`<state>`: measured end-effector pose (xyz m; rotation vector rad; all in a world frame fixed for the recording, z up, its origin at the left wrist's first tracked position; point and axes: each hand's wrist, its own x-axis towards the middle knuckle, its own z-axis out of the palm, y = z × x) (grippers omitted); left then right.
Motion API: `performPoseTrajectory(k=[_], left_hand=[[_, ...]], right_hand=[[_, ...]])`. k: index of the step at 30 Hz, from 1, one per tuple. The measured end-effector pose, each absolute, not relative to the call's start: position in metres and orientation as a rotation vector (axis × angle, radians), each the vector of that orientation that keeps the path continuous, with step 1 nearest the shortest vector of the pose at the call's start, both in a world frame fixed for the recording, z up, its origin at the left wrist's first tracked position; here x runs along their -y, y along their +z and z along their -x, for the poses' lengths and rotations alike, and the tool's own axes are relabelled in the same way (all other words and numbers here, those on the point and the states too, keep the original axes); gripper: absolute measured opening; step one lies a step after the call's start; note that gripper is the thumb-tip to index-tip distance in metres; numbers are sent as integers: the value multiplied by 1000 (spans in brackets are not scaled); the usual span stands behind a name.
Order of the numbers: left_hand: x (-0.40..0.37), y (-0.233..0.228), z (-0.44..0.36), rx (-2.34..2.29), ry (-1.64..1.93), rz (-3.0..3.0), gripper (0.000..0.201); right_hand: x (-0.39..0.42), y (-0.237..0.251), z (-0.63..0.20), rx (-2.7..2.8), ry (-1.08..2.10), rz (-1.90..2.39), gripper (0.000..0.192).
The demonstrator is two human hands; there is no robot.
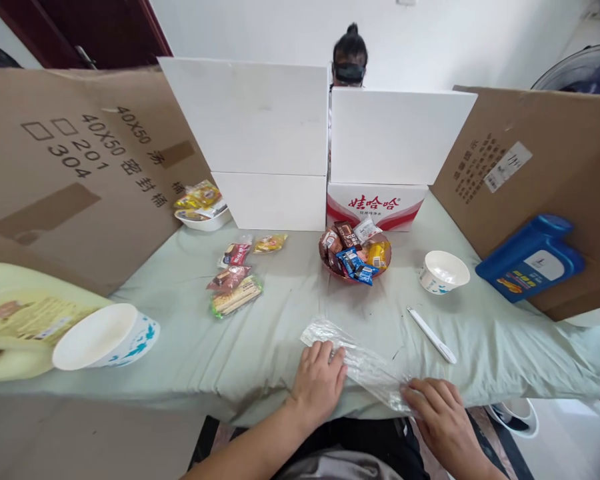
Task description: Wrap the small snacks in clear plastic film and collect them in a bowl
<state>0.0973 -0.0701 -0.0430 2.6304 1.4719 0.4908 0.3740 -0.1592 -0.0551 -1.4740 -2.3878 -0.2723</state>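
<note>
A clear plastic bag (367, 365), folded into a long crinkled strip, lies slantwise on the cloth near the table's front edge. My left hand (320, 377) is on its left part, the fingers bent together over the strip's near edge. At the lower right end, my right hand (441, 415) grips the plastic between thumb and fingers; the thumb is partly hidden. Beyond the bag stands a red bowl (347, 277) heaped with wrapped snacks. A white slim-handled tool (431, 335), perhaps a cutter, rests on the cloth to the right of the bag.
Left of centre lie several packaged snacks (237, 297). Paper bowls (130, 343) (437, 283) stand at both sides. A yellow jug (25, 313), a blue bottle (530, 260), a white snack dish (207, 222) and cardboard panels (80, 167) edge the table. Behind white boxes (270, 200) is a person (350, 57).
</note>
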Motion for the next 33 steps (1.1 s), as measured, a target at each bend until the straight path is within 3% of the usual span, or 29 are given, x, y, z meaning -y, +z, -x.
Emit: performPoseTrajectory(k=[5,10,15,20,26,33], left_hand=[[67,-48,-110,-1214,621,-2684,34],[65,-54,-100,-859,769,-2705,32],[64,-50,-92,-494,599,-2645,36],[59,-48,-90,-439,617,-2533,37],[60,-47,-86,-649,776,-2261,18],[61,-46,-87,-727,749,-2221,6]], right_hand=[[169,-12,-370,2513,-246,1162,23],[156,34,-353,2622,354,926,17],[110,50,-340,2461,939,1191,25],[29,21,-315,2053,1250,1485,9],[-18,-26,-279,1920,1250,1640,4],[-12,-23,-267,2005,1042,1734,5]])
